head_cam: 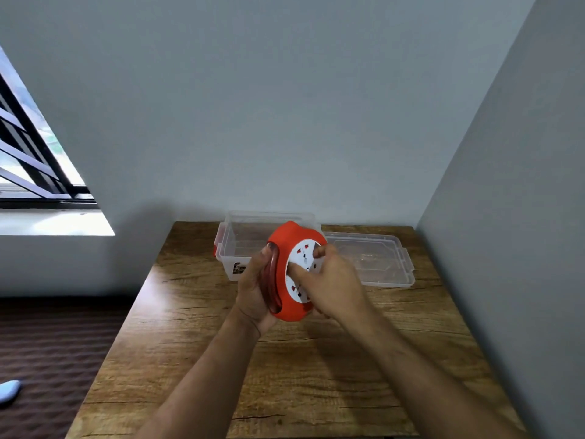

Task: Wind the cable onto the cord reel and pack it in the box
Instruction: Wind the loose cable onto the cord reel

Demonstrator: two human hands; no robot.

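Observation:
I hold an orange cord reel (286, 245) with a white socket face upright above the wooden table (285, 375). My left hand (253, 289) grips its left rim, where red cable (273, 274) lies wound in the groove. My right hand (332, 280) rests on the white face, with thumb and fingers pinched on a part near its middle. Behind the reel stands the clear plastic box (234, 245), open, with red side latches. No loose cable shows.
The box's clear lid (380, 258) lies flat to the right of the box. Walls close the table in at the back and right. A window is at the left, and dark floor lies below the table's left edge.

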